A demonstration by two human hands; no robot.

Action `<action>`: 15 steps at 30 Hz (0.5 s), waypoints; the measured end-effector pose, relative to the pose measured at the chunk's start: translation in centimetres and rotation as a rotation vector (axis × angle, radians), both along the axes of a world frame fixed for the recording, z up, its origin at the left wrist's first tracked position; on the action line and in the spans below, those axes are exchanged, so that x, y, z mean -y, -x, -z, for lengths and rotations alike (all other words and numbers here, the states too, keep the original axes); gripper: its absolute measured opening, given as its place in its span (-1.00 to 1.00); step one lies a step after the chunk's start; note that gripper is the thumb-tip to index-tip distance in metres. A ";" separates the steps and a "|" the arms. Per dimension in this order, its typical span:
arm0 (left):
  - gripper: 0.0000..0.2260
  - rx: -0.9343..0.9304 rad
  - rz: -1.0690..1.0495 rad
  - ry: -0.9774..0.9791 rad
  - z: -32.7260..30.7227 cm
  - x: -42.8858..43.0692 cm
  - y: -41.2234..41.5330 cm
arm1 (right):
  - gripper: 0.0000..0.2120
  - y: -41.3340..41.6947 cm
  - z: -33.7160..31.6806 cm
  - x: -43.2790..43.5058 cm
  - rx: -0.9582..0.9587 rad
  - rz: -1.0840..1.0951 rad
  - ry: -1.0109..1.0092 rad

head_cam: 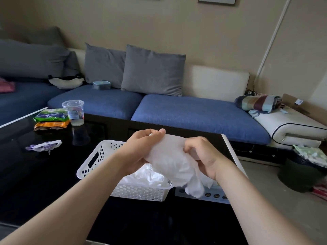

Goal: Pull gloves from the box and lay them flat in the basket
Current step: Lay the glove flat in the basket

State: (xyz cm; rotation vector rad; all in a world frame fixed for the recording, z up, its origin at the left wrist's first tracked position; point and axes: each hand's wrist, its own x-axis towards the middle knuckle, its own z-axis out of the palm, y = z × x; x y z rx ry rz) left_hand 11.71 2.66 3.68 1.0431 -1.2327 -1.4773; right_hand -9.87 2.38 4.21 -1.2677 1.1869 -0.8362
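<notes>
A thin translucent white glove (169,161) hangs between both hands above the table. My left hand (141,149) pinches its upper left edge, and my right hand (203,156) grips its right side with curled fingers. Below stands a white perforated plastic basket (99,156) holding several crumpled white gloves (146,175). The glove box (212,196) sits just right of the basket, mostly hidden behind the hanging glove and my right wrist.
The black glossy table (44,174) carries a clear plastic cup (74,112), green and orange snack packets (51,120) and a small purple and white item (44,145). A blue sofa with grey cushions (152,71) stands behind. A dark bin (300,172) is on the floor at right.
</notes>
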 end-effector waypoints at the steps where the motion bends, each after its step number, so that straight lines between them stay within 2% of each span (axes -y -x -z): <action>1: -0.64 0.007 0.022 -0.023 0.1 0.0 -0.3 | -0.89 0.0 0.0 0.1 0.003 -0.009 -0.041; 3: -0.55 0.058 0.029 -0.059 0.4 0.1 -0.8 | -0.87 -0.1 0.2 0.2 -0.083 0.010 -0.072; 5: -0.58 0.135 -0.008 -0.077 0.9 0.3 -1.2 | -0.84 -0.7 0.9 0.5 -0.247 0.063 -0.028; 7: -0.62 0.184 -0.051 -0.082 1.3 0.7 -1.7 | -0.75 -1.6 1.4 0.6 -0.325 0.104 0.024; 11: -0.67 0.311 -0.104 -0.055 1.6 1.1 -2.8 | -0.70 -2.8 1.6 0.5 -0.365 0.016 0.041; 15: -0.73 0.371 -0.141 0.017 2.0 1.2 -3.7 | -0.66 -3.4 1.5 0.7 -0.578 -0.039 0.138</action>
